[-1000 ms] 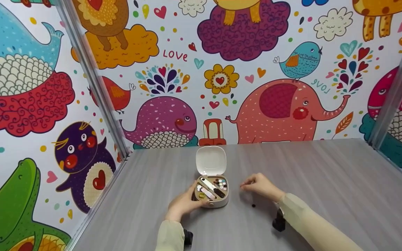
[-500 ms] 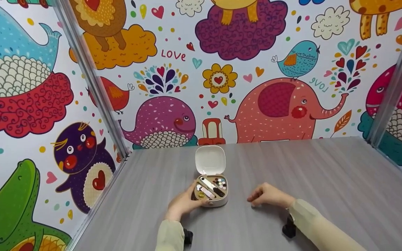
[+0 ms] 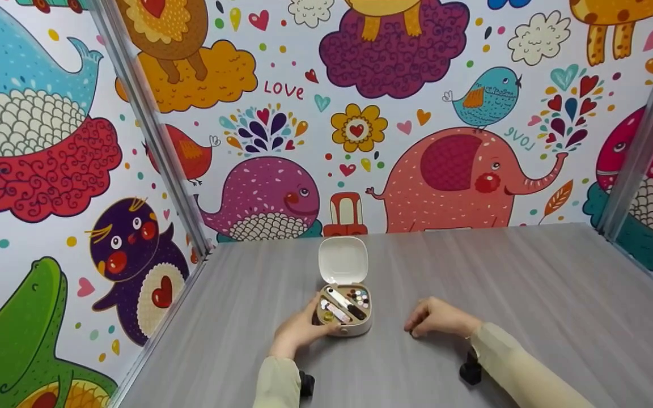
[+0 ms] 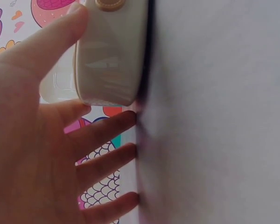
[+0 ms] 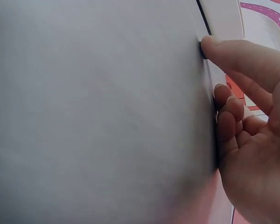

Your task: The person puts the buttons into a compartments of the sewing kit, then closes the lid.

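Observation:
A small white sewing box stands on the table with its lid raised. In its tan insert lie a white and black tool, a pinkish piece and several coloured buttons. My left hand holds the box at its front left corner, thumb on the front wall; the other fingers spread beside it in the left wrist view. To the right of the box my right hand is low over the table, thumb and forefinger pinching a small dark button, mostly covered by the fingertips.
The grey wood-grain table reaches back to a wall printed with cartoon animals. Metal posts stand at its corners. A black wrist camera sits under the right sleeve, another by the left.
My right hand has moved right and towards me, down onto the dark button that lay on the table. My left hand and the box have stayed put.

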`<state>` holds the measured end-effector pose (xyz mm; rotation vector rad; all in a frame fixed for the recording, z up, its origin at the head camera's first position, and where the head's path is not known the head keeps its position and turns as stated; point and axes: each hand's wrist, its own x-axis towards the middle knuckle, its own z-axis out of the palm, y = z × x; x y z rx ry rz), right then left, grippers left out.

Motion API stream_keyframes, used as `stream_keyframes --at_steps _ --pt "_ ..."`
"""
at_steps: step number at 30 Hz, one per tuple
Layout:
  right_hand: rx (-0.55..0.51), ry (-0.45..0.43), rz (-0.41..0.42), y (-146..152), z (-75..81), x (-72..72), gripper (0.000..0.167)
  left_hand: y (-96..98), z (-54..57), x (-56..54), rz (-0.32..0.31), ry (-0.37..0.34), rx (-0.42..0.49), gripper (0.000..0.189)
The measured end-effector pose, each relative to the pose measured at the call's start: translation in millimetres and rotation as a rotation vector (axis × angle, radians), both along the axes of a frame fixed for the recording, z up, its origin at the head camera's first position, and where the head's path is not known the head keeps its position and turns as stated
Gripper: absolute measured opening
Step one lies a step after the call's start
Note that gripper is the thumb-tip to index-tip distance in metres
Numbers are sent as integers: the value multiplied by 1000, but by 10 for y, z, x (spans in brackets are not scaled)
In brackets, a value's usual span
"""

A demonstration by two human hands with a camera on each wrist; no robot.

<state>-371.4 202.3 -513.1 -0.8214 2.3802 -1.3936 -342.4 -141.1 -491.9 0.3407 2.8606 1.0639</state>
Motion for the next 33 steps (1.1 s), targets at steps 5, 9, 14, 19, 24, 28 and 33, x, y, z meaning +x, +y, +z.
stream_keyframes --at_steps 5,9,14,19,24,28,33 --pt "-22 22 15 2 -21 -20 14 5 8 4 12 -7 -6 99" --pt "-21 15 12 -2 -14 -15 12 9 11 3 7 -5 -6 98" --pt "22 26 -3 -14 -5 -12 10 5 7 1 0 -1 -1 99" --pt "84 47 0 -15 4 -21 12 -4 3 3 -4 7 2 100" --pt "107 34 1 16 52 -12 12 3 0 -4 -6 8 10 101" --pt "102 9 13 32 67 -11 11 6 1 -4 -11 9 6 100" --pt "61 -47 9 17 62 0 8 -9 7 -8 -12 2 -7 100"
